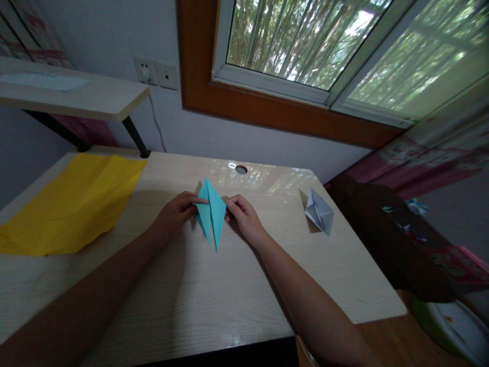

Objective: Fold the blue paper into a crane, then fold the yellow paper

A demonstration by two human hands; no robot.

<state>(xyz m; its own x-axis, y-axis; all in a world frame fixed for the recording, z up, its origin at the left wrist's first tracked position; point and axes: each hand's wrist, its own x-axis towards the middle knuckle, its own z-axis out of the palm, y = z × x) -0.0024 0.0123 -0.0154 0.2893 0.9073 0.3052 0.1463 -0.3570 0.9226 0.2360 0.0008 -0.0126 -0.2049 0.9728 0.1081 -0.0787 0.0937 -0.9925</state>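
Holding a blue folded paper (211, 213) up off the table (214, 300), near the middle of it, a long kite shape with one point up and one point down. Pinched at its left edge by the left hand (179, 209), fingers pressed together on the fold. Pinched at its right edge by the right hand (241, 213), thumb and fingertips squeezed on the paper too. Held by two thin edges only, so easy to slip or twist.

Could go wrong in a few ways. Pulling the two sides apart too hard could tear the thin paper at the middle crease. Squeezing too tight could crush the sharp points or make a new crease in the wrong place. Letting one side go could make the folds pop open, because folded paper likes to spring back. Pressing down on the shiny table could make it slide away.

Sitting off to the right, a small grey folded paper (320, 211), well apart from the hands. Lying far to the left, a big yellow sheet (72, 204), flat with old creases. Behind it all, a window (305, 46) with green trees outside.
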